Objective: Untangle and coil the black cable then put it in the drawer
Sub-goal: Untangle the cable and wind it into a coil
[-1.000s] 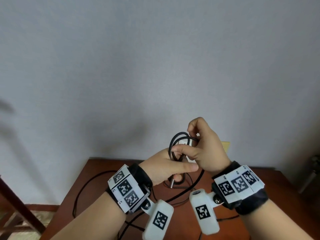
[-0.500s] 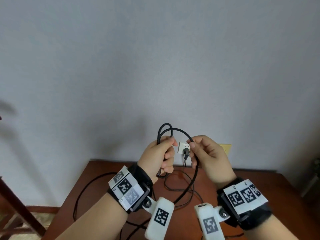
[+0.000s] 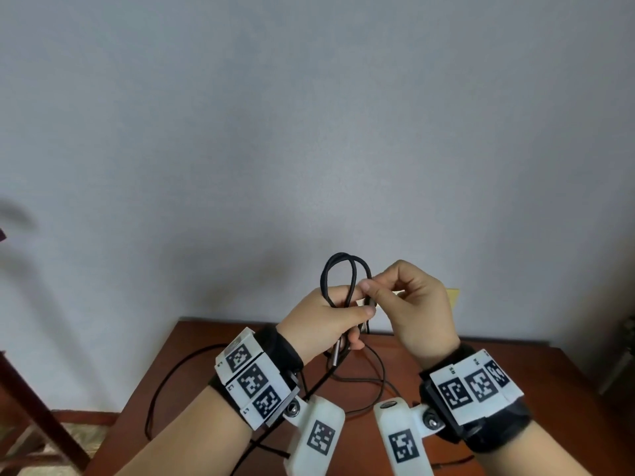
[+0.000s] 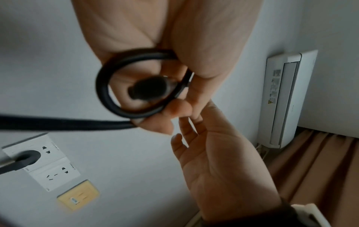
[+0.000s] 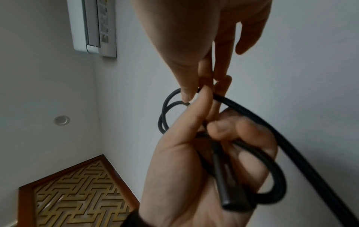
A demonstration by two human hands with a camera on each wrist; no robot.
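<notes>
Now your left hand (image 3: 323, 317) fingers curled round the black cable (image 3: 343, 269) coils above the wooden table (image 3: 515, 365), loops sticking up at 12 o'clock, your right hand (image 3: 412, 304) at 3 o'clock, thumb and forefinger pinching a strand, slack trailing down onto table.

Home room: wall air conditioner (image 4: 285, 99), curtain (image 4: 318, 176), wooden table (image 3: 515, 365).

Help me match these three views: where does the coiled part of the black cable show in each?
Head: the coil stands just below centre, above the left hand, against the wall.
Left wrist: it rings the fingers left of centre, blurred.
Right wrist: two loops left of the fingers, mid-frame.
Shared landmark: the right hand pinching the cable, low centre in the left wrist view, top in the right wrist view.
</notes>
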